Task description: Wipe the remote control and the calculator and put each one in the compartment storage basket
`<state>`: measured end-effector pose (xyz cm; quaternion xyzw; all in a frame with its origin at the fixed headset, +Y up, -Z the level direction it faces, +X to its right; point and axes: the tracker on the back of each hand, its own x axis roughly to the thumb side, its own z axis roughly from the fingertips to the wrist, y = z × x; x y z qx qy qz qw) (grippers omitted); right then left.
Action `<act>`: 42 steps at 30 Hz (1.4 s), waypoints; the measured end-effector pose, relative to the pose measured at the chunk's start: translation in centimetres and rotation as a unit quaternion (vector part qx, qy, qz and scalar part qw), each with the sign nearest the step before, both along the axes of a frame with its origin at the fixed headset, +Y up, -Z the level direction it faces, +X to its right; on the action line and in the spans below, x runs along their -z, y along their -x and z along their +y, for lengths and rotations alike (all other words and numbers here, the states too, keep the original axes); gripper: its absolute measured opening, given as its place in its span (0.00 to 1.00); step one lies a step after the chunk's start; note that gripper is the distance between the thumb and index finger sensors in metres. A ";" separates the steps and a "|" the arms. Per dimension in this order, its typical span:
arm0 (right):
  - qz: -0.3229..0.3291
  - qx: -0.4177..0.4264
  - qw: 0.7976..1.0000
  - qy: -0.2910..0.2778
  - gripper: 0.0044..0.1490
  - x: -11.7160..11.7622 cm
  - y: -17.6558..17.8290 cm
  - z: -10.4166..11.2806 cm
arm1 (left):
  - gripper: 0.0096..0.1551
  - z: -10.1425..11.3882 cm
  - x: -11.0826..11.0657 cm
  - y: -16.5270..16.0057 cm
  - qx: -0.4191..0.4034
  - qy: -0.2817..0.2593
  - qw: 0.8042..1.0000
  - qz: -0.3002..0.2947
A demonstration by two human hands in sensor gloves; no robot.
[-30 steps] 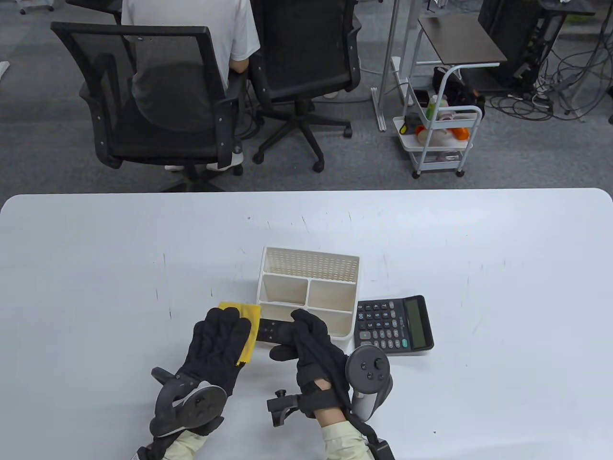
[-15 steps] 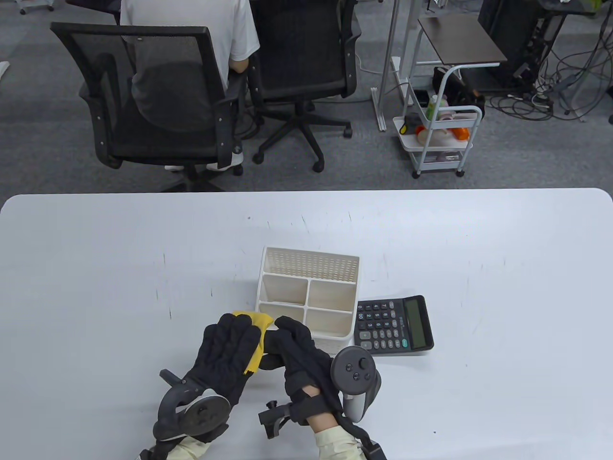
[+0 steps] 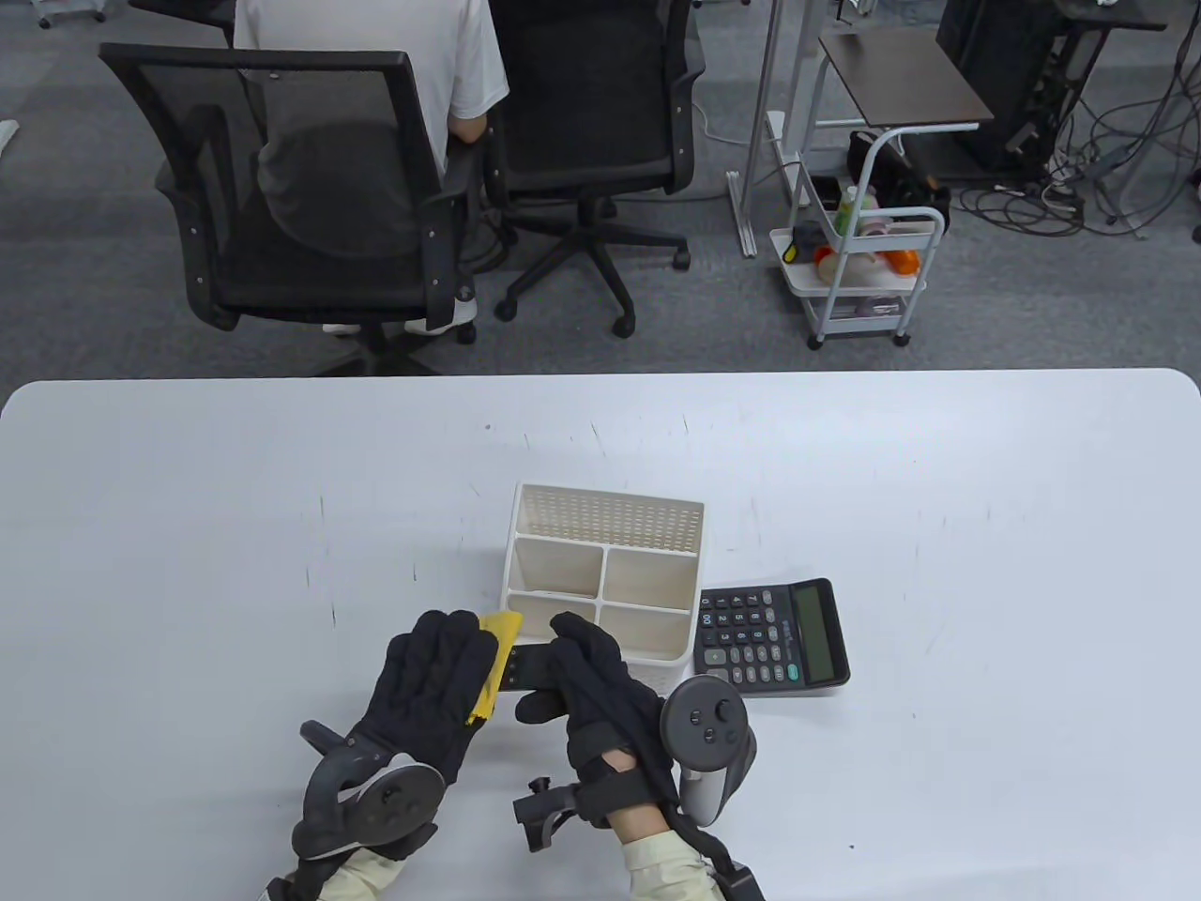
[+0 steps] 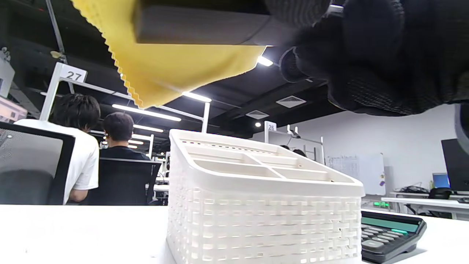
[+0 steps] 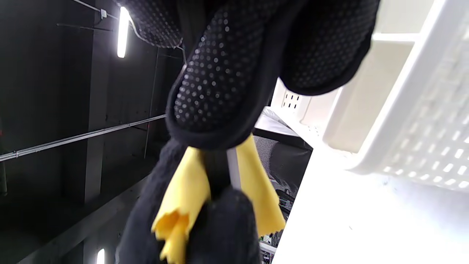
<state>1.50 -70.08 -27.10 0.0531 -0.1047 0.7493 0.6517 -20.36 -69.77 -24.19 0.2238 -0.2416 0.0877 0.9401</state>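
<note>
- Number "27" read on a white sign [image 4: 73, 75] fixed to a white post, left wrist view
- Number "26" read on a small white sign [image 4: 270, 127] on a farther post
- Calculator [image 3: 771, 636] key legends too small to read

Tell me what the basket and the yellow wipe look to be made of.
Basket: likely moulded plastic, matte off-white, judging by its rigid lattice walls and smooth rim. Yellow wipe: seemingly thin cloth, perhaps microfibre, given its zigzag-cut edge and soft draping folds.
</note>
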 end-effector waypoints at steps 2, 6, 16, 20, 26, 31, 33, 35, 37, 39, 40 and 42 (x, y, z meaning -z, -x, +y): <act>0.001 -0.001 1.000 -0.002 0.35 0.0 0.0 0.0 | 0.33 0.0 0.0 -0.1 0.013 -0.007 1.000 0.002; 0.024 -0.008 1.000 -0.012 0.39 0.0 0.6 0.0 | 0.35 -0.1 0.2 -0.6 0.032 -0.001 0.999 0.018; 0.124 -0.026 0.989 -0.073 0.45 -0.4 3.1 0.1 | 0.33 0.2 1.1 1.4 -0.218 0.108 0.970 0.018; 0.113 -0.119 0.980 -0.114 0.37 -0.9 4.2 0.2 | 0.33 -0.1 1.6 2.7 -0.347 0.168 0.923 0.007; 0.088 -0.239 0.955 -0.153 0.42 -1.8 5.7 0.5 | 0.33 -1.3 2.3 3.3 -0.449 0.259 0.852 -0.069; 0.087 -0.243 0.954 -0.151 0.43 -1.8 5.3 0.5 | 0.33 -2.2 2.7 3.2 -0.504 0.320 0.793 -0.121; 0.081 -0.250 0.953 -0.153 0.43 -1.8 5.2 0.5 | 0.33 -2.4 2.8 3.1 -0.507 0.325 0.788 -0.126; 0.081 -0.257 0.950 -0.155 0.44 -1.8 5.1 0.6 | 0.33 -2.4 2.9 3.2 -0.506 0.326 0.788 -0.129; 0.083 -0.262 0.949 -0.155 0.43 -1.7 5.2 0.5 | 0.33 -2.5 2.9 3.2 -0.516 0.331 0.778 -0.136; 0.084 -0.289 0.939 -0.164 0.46 -1.8 5.4 0.4 | 0.34 -2.6 2.9 3.2 -0.524 0.336 0.770 -0.141; 0.076 -0.304 0.933 -0.176 0.46 -1.9 5.6 0.4 | 0.34 -2.6 2.9 3.2 -0.522 0.334 0.772 -0.139; 0.060 -0.323 0.925 -0.190 0.47 -2.0 5.7 0.4 | 0.34 -2.5 2.9 3.2 -0.509 0.331 0.782 -0.140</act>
